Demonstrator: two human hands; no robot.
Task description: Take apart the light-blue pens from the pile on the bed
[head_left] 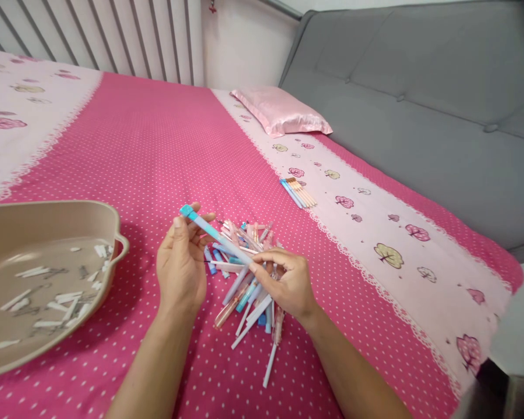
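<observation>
A pen (218,235) with a turquoise cap end and a pale lilac barrel is held slantwise between both hands. My left hand (181,262) grips it near the turquoise end, thumb on top and the other fingers partly spread behind. My right hand (286,279) pinches the pale lower end between thumb and fingers. Under the hands lies a loose pile of pen parts (244,297): blue caps, clear and pink barrels, and thin white refills, pointing in many directions. Part of the pile is hidden by my right hand.
At the left stands a beige basin (109,279) with small white pieces scattered inside. A neat row of assembled pens (297,193) lies farther off on the pink dotted bedspread (157,139). Behind are a pink pillow (283,110) and a grey padded headboard (410,75).
</observation>
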